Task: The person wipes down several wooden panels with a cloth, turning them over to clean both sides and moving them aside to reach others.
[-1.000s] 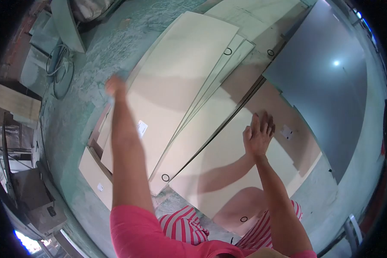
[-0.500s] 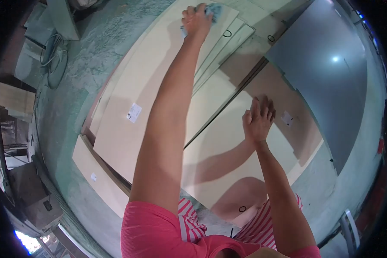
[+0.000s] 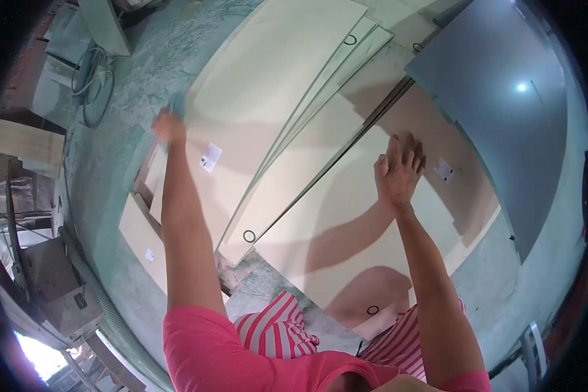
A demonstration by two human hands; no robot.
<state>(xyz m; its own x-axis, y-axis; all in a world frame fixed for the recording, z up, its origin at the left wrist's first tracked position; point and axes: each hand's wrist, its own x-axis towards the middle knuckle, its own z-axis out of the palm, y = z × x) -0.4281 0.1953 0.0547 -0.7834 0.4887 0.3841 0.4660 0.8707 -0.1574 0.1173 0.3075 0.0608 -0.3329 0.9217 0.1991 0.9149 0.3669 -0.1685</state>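
My left hand [image 3: 168, 125] is closed on a pale blue-green cloth [image 3: 176, 104] at the left edge of a long cream panel [image 3: 268, 98] that leans with several others. My right hand [image 3: 400, 168] lies flat, fingers spread, on a wider cream board [image 3: 346, 228] to the right. A small white label [image 3: 210, 157] sits on the cream panel just right of my left forearm.
A grey sheet [image 3: 503, 111] leans at the far right. Smaller board offcuts [image 3: 140, 235] lie low on the left. Coiled cable [image 3: 91, 85] rests on the green concrete floor [image 3: 144, 59]. A dusty machine [image 3: 52, 287] stands at the lower left.
My left hand with the cloth has swept from the upper end of the cream panel back down to its left edge. My right hand has stayed on the wide board.
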